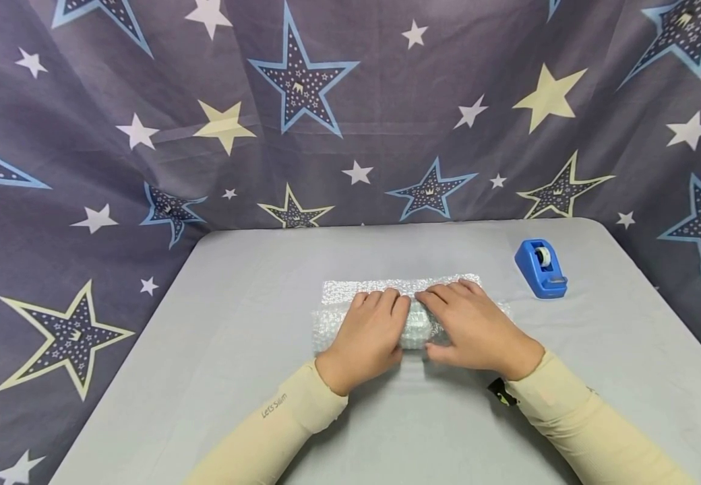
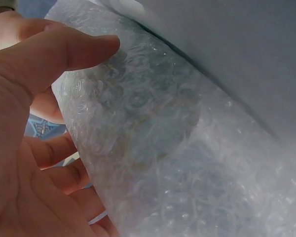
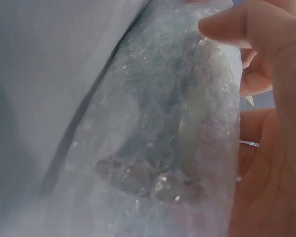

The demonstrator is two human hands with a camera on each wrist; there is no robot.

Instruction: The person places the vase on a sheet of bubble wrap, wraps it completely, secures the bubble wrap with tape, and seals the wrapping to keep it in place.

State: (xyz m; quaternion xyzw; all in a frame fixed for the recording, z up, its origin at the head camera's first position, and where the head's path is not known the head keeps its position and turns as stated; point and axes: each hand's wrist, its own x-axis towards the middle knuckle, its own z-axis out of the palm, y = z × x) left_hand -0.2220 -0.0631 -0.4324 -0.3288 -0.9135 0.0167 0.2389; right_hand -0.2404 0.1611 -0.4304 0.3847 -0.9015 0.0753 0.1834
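Note:
A roll of bubble wrap lies crosswise on the grey-covered table, its far flap stretching out flat behind it. Through the layers shows a clear object with a rounded rim, blurred by the bubbles. My left hand grips the roll left of its middle, fingers over the top and thumb on the near side. Close beside it, my right hand holds the roll the same way. In the left wrist view the thumb presses on the wrap, with the other fingers curled behind it.
A blue tape dispenser with a roll of tape stands at the back right of the table. Behind the table's far edge hangs a dark curtain printed with stars.

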